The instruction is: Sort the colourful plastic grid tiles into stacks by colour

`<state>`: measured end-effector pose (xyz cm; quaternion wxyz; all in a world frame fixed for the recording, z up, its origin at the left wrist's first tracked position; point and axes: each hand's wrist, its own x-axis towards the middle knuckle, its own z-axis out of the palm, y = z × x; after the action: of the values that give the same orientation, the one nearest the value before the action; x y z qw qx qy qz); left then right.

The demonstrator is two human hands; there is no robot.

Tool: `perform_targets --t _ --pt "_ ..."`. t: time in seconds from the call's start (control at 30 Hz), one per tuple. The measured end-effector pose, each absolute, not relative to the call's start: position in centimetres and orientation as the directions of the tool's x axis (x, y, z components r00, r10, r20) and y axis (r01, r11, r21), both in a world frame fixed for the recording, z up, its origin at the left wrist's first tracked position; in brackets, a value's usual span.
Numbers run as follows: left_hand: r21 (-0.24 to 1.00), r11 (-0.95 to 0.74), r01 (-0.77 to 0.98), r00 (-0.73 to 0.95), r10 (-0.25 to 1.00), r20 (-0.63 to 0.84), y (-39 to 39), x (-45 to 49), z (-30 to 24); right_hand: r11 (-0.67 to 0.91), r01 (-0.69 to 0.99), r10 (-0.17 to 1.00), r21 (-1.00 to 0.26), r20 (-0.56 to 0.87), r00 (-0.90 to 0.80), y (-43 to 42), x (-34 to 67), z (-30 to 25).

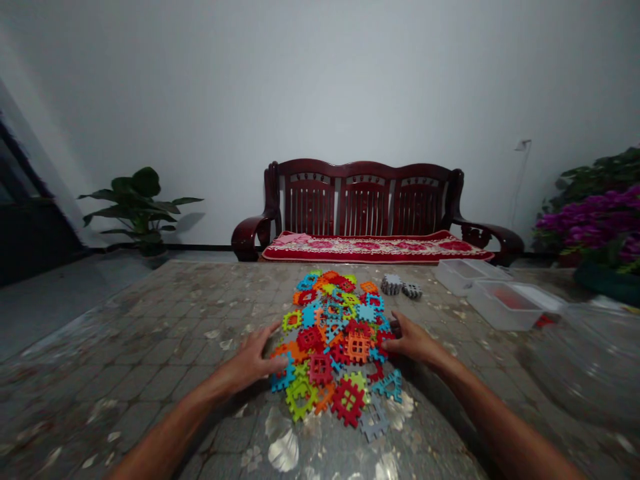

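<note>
A loose pile of flat interlocking plastic tiles (358,347) in red, orange, green, blue and grey spreads over the table in front of me. Their edges are notched, and many have cut-out windows. My left hand (253,360) rests at the pile's left edge, thumb by a blue tile (283,375), fingers apart. On the opposite side, my right hand (410,339) lies against the pile with thumb and fingers spread, touching red and blue tiles. Neither hand lifts a tile. Nearest me are a red tile (349,400) and a grey tile (374,421).
Two short stacks of grey tiles (391,285) stand behind the pile on the right. Clear plastic boxes (505,313) and a large transparent container (585,367) sit at the table's right side. Beyond the patterned table (165,347) is a wooden bench (363,200).
</note>
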<state>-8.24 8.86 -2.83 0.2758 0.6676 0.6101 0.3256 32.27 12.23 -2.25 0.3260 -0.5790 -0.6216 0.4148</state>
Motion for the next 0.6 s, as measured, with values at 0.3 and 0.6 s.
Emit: perform_targets --t 0.3,0.6 --pt "0.454 -0.205 0.867 0.200 0.978 0.059 4.3 -3.7 -4.0 -0.015 0.504 0.997 -0.864 -0.050 -0.056 11.7 31.7 -2.1" --pt "0.431 -0.199 0.880 0.145 0.977 0.156 3.6 0.3 -3.1 -0.014 0.473 1.000 -0.881 -0.012 0.008 11.3 30.1 -2.2"
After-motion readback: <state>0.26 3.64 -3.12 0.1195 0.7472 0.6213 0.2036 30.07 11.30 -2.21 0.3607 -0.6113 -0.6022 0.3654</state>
